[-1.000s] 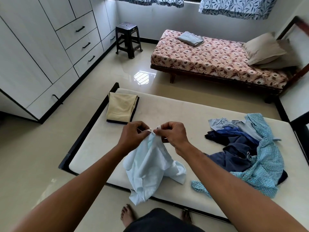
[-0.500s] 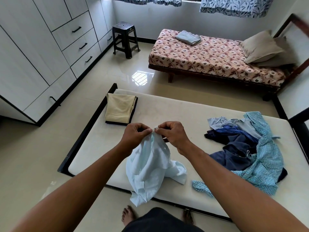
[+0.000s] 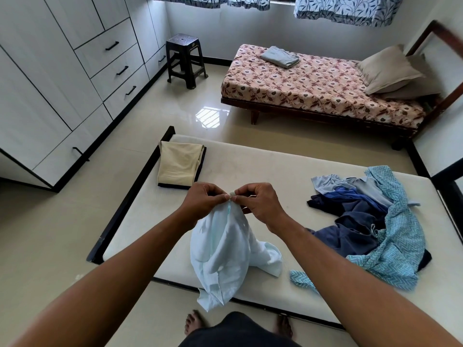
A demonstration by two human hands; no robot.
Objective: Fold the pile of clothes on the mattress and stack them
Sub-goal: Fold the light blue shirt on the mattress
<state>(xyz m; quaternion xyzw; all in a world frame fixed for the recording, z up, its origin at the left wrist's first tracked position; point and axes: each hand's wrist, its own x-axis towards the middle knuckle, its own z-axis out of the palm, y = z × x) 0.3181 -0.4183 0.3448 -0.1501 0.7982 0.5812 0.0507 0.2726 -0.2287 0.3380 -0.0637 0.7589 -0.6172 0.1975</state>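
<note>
Pale mint-white cloth garment (image 3: 225, 254) hangs mid-frame, its tail on the cream mattress (image 3: 263, 166). The left hand (image 3: 203, 204) and right hand (image 3: 259, 205) each hold a closed pinch grip on its top edge, fingertips almost meeting. They are likely finding an edge; next, spread it flat. Crumpled blue clothes pile (image 3: 370, 221) lies right, folded beige cloth (image 3: 179, 165) upper left. Garment type unclear.

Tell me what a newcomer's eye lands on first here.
The left hand and right hand pinch the top of a pale blue garment, held up at centre above the mattress. To its right lies an unfolded pile of blue clothes. At the mattress's far left corner sits a folded beige garment.
</note>
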